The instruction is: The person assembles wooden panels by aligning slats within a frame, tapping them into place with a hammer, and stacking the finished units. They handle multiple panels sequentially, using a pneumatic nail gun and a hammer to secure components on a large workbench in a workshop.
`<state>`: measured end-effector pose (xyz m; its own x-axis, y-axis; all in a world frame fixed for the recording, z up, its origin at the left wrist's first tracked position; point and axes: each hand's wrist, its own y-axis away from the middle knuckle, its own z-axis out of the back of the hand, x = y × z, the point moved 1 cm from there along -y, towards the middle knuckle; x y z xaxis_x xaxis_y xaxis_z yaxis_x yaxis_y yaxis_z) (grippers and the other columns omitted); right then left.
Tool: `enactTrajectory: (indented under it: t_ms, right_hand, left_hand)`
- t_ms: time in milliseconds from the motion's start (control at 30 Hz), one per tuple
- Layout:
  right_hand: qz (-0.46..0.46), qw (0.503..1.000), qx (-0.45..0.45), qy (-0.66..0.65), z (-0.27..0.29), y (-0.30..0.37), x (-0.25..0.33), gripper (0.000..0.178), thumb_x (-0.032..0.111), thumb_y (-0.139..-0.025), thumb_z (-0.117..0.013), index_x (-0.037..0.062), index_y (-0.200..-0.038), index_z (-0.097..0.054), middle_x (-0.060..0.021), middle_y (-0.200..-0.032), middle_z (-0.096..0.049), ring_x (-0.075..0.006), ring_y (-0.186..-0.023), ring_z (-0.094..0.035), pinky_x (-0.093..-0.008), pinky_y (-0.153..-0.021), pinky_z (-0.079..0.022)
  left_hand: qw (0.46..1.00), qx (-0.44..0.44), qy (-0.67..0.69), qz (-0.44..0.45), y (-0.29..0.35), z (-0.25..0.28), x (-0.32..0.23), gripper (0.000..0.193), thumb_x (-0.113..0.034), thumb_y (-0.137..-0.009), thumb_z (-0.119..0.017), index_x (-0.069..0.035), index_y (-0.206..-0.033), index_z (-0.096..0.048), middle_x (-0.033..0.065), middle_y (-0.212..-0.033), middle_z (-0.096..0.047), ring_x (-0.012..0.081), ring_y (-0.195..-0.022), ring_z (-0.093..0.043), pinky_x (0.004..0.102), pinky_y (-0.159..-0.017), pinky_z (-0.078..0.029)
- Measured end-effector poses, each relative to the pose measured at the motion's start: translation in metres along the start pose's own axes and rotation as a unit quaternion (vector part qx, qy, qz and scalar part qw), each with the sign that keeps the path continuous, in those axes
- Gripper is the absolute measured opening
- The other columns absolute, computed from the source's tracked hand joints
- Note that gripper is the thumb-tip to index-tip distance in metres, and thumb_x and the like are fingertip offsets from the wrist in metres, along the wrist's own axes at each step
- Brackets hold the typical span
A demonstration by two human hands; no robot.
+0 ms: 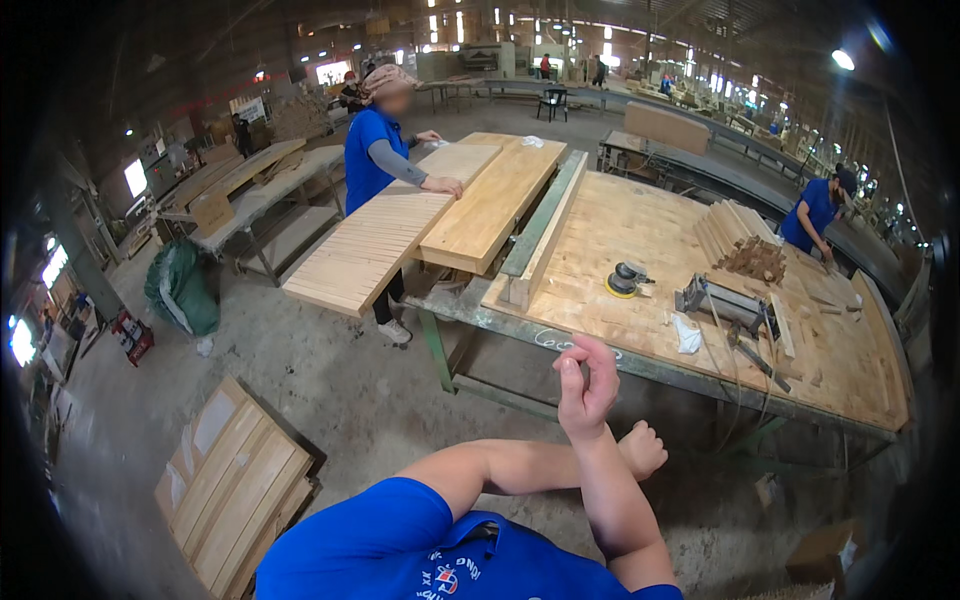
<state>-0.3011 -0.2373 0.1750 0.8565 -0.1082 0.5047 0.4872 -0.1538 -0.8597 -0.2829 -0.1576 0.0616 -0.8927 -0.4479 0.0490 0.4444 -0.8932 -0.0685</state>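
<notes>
My forearms cross in front of me. My left hand [643, 450] reaches across to the right, beyond my right forearm, closed in a loose fist with nothing showing in it. My right hand [587, 385] is raised, its fingers half curled and apart from the thumb, holding nothing visible. Both are near the front edge of a green-framed workbench [640, 362] topped with wooden board. On that bench rest a round sander [627, 278] with a yellow rim, a grey metal clamp-like tool [730, 305], a white cloth [687, 333] and stacked wood strips [735, 235].
A co-worker [375, 150] in blue handles a slatted wood panel [375, 240] beside a thick wooden slab [495, 205]. Another person [808, 218] leans over the bench's far right. Stacked boards [235, 485] lie on the floor at left; a green sack [182, 290] stands beyond them.
</notes>
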Motion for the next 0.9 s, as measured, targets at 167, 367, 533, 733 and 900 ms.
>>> enactTrajectory:
  t_ms: [167,367,533,733,900]
  right_hand:
    - [0.039,0.996,0.043,0.071,0.025,0.007,-0.004,0.021,0.001,-0.077,-0.056,-0.0004,-0.098,-0.054,-0.0078,-0.064,-0.052,-0.0171,-0.053,-0.051,-0.0266,-0.05,-0.042]
    - [-0.07,0.991,0.012,0.11,0.068,0.027,-0.052,0.014,0.003,-0.08,-0.055,-0.0002,-0.094,-0.055,-0.0079,-0.063,-0.053,-0.0149,-0.052,-0.052,-0.0261,-0.049,-0.042]
    - [-0.127,0.983,-0.017,0.135,0.082,0.02,-0.101,0.007,0.005,-0.084,-0.053,0.0008,-0.089,-0.056,-0.0055,-0.062,-0.053,-0.0122,-0.054,-0.051,-0.0256,-0.05,-0.041]
    - [-0.146,0.975,-0.11,0.123,0.078,-0.017,-0.155,0.006,0.003,-0.084,-0.052,0.0006,-0.088,-0.056,-0.0075,-0.063,-0.053,-0.0126,-0.053,-0.051,-0.0263,-0.05,-0.041]
    - [-0.034,0.971,0.104,0.211,0.063,-0.033,-0.18,0.004,0.002,-0.075,-0.057,0.0025,-0.078,-0.06,-0.0085,-0.065,-0.059,-0.0185,-0.054,-0.057,-0.0283,-0.052,-0.046]
  left_hand:
    - [0.999,-0.012,0.049,-0.015,-0.008,-0.007,-0.003,0.016,-0.028,-0.075,-0.06,-0.013,-0.081,-0.063,0.0029,-0.081,-0.062,0.0204,-0.08,-0.057,0.0355,-0.069,-0.04]
    - [0.996,-0.065,0.056,-0.033,-0.011,-0.026,0.018,0.018,-0.028,-0.076,-0.057,-0.012,-0.084,-0.06,0.0036,-0.083,-0.059,0.022,-0.083,-0.055,0.0376,-0.069,-0.04]
    - [0.987,-0.057,0.117,-0.095,-0.027,-0.05,0.052,0.019,-0.031,-0.078,-0.053,-0.013,-0.083,-0.056,0.0057,-0.087,-0.055,0.0223,-0.084,-0.052,0.0386,-0.071,-0.04]
    - [0.987,-0.045,0.064,-0.137,-0.046,-0.092,0.118,0.021,-0.033,-0.085,-0.044,-0.016,-0.093,-0.053,0.0088,-0.09,-0.052,0.0224,-0.084,-0.05,0.0342,-0.075,-0.04]
    - [0.987,-0.083,0.102,-0.091,-0.088,-0.05,0.135,0.025,-0.035,-0.074,-0.057,-0.015,-0.089,-0.053,-0.0025,-0.088,-0.053,0.0197,-0.092,-0.048,0.0383,-0.071,-0.041]
